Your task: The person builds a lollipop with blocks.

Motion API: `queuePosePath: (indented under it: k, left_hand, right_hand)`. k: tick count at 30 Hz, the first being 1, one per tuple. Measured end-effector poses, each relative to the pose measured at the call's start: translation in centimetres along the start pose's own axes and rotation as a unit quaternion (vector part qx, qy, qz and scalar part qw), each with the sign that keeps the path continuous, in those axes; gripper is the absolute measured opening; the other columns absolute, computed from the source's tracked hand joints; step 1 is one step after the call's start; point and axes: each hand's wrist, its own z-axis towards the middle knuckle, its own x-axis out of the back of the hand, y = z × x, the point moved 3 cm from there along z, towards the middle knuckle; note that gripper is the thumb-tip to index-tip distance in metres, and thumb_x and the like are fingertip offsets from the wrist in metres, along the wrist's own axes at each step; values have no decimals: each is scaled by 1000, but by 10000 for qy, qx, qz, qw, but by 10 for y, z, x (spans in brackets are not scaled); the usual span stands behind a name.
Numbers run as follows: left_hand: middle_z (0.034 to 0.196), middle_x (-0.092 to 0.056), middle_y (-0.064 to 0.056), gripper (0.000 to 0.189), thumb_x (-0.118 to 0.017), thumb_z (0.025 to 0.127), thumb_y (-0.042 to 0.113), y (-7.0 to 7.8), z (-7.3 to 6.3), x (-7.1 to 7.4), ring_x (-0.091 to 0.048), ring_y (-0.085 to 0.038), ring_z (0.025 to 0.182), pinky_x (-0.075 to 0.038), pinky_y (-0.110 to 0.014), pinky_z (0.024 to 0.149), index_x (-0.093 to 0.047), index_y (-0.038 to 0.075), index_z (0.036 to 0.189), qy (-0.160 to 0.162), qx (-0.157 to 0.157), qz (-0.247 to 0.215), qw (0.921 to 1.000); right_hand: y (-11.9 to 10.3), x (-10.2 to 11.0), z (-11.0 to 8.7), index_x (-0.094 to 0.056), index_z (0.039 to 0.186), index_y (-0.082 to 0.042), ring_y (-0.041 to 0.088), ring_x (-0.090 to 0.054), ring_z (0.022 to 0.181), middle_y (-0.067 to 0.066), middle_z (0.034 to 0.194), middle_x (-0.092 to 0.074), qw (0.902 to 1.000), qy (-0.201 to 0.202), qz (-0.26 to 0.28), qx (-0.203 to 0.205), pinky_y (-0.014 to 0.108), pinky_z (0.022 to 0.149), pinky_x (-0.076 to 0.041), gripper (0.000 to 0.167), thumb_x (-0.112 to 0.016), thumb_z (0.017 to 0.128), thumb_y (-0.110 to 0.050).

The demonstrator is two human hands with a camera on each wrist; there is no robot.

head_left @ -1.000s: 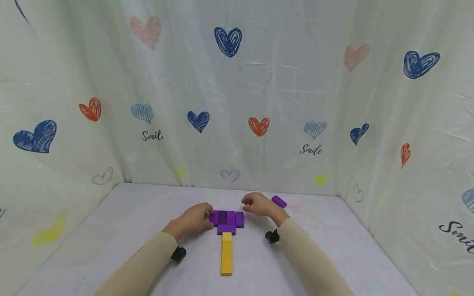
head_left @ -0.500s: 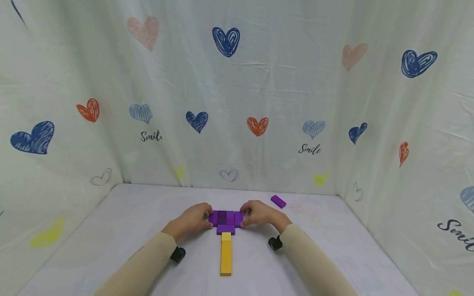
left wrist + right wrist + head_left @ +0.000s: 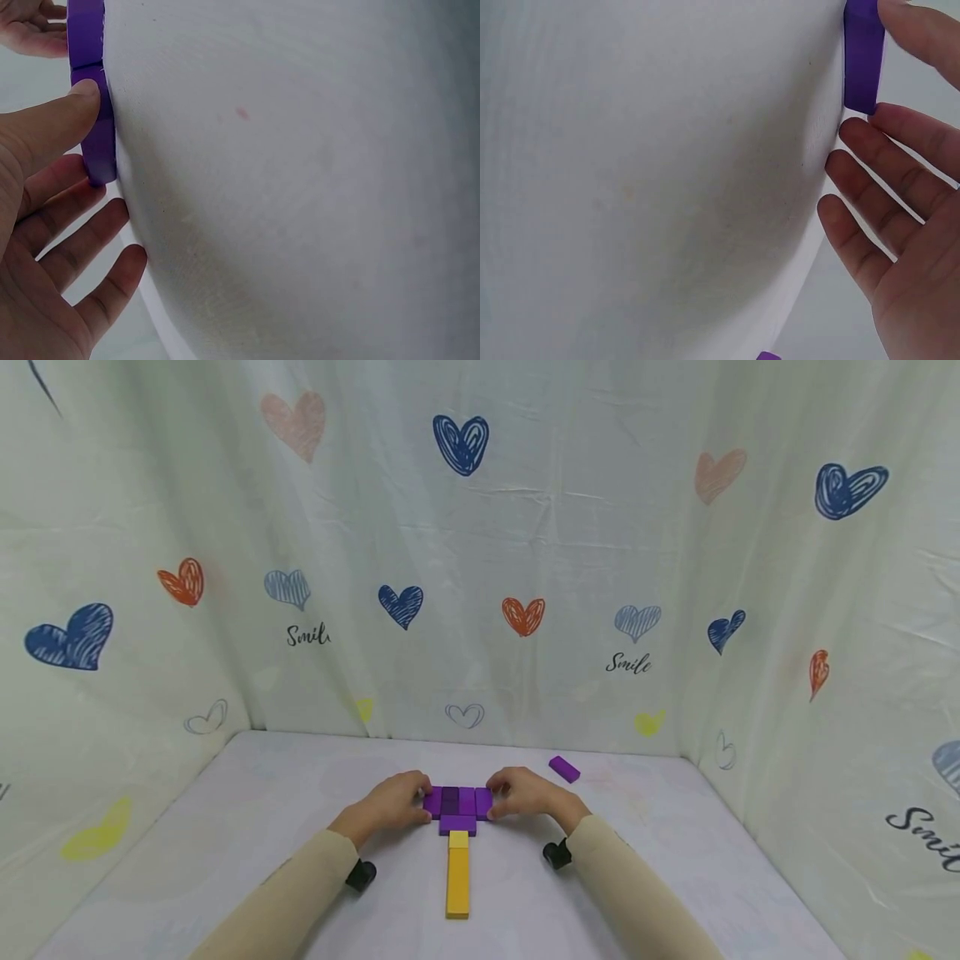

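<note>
A row of upright purple blocks [image 3: 467, 802] lies side by side on the white table, one darker than the others. My left hand [image 3: 392, 802] pinches the row's left-end block [image 3: 99, 154] between thumb and index finger, its other fingers spread. At the opposite end, my right hand [image 3: 527, 793] holds the right-end block [image 3: 862, 64] with its thumb at the near end and index finger at the far end. Below the row lies a crosswise purple block [image 3: 457, 826]. A short yellow block [image 3: 458, 839] and a long yellow block [image 3: 457, 883] continue in line toward me.
One loose purple block [image 3: 564, 769] lies at an angle behind my right hand. A white curtain [image 3: 577, 543] printed with hearts surrounds the white table [image 3: 300, 777] at the back and sides. Both wrists wear small black cameras.
My right hand has come down from above and right of the row and taken hold of the right-end block, which now sits closer against its neighbour. The left hand has stayed in place.
</note>
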Motion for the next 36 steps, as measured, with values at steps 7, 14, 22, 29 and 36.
queuePosePath:
  k: [7, 14, 22, 29, 36]
  left_hand:
    - [104, -62, -4, 36, -79, 78, 25, 1, 1, 0, -58, -23, 98, -47, -43, 93, -63, 10, 106, 6, 22, 36, 10000]
    - [105, -62, -5, 35, -79, 78, 24, 2, -1, 2, -58, -25, 101, -46, -44, 94, -63, 10, 106, 41, 64, -22, 10000]
    - [105, -62, -3, 34, -79, 78, 23, 1, 0, 0, -58, -23, 99, -47, -43, 93, -63, 11, 106, 48, 86, -24, 9999]
    - [104, -62, -4, 34, -80, 78, 23, 2, -1, 0, -57, -23, 98, -47, -43, 93, -63, 10, 105, 14, 64, -64, 10000]
    - [106, -62, -3, 34, -79, 79, 24, 1, 0, 0, -58, -22, 99, -47, -43, 94, -63, 11, 107, -17, 123, -17, 9999]
  right_hand:
    - [9, 12, -4, -58, 129, -14, 16, -54, 100, 0, 113, -60, 9995, 69, -295, -103, 37, 88, -49, 61, -72, 80, -46]
    - [32, 30, -12, -59, 126, -7, 23, -56, 105, 8, 117, -61, 9984, 433, -173, -329, 42, 88, -49, 54, -70, 84, -40]
    - [57, 43, -16, -64, 120, -4, 26, -55, 111, 8, 118, -61, 9921, 1132, -340, -421, 44, 97, -45, 43, -70, 86, -29]
    - [78, 52, -14, -65, 116, -3, 26, -55, 107, 11, 114, -60, 9861, 1363, -644, -704, 45, 96, -46, 41, -74, 83, -25]
    - [91, 59, -16, -62, 120, -1, 29, -53, 110, 15, 119, -57, 9852, 1324, -507, -961, 47, 98, -44, 43, -74, 83, -21]
